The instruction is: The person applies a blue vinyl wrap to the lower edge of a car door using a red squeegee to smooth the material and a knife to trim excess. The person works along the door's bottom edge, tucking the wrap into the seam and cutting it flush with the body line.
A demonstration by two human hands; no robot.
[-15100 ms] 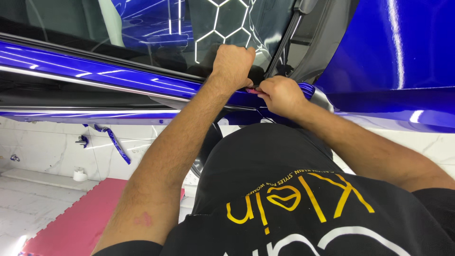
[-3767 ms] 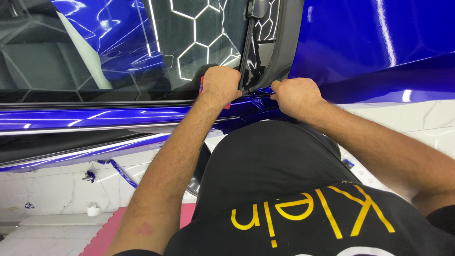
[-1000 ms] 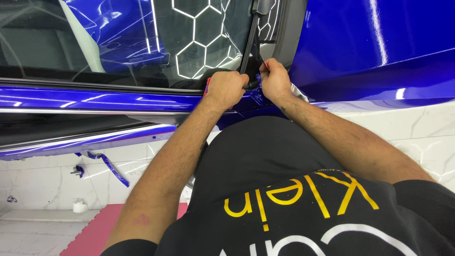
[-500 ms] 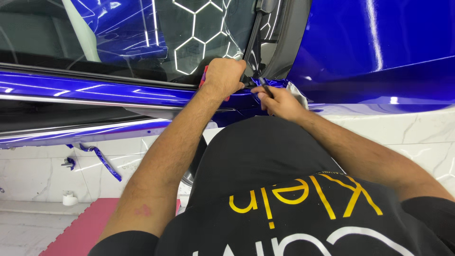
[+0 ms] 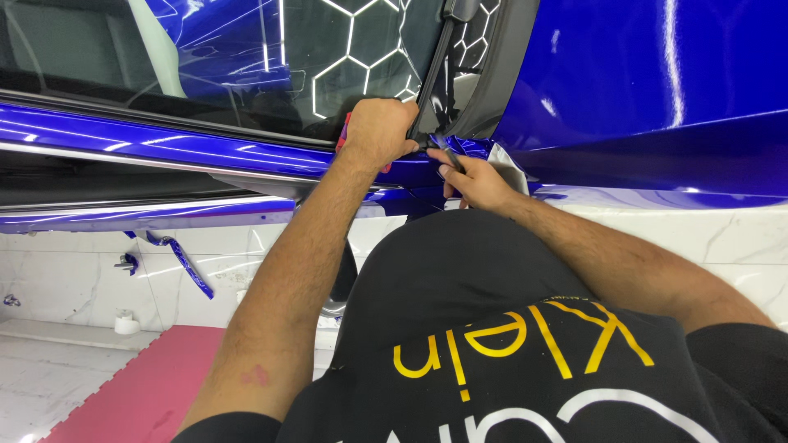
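The left hand (image 5: 379,131) is gripping a red squeegee (image 5: 343,135) against the glossy blue vinyl film (image 5: 410,172) at the door's corner; the right hand (image 5: 472,176) is pinching a thin dark tool (image 5: 443,152) there. The film looks thin, soft and tearable, best held at its edge.

Red squeegee (image 5: 343,133): gripped in my left hand (image 5: 379,131), mostly hidden. Blue wrap film (image 5: 460,152): glossy, pinched under my right hand (image 5: 472,176).

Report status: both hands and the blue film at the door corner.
Left hand pressing red tool on blue film. Right hand pinching thin dark tool there. Black pillar trim crowds the corner.
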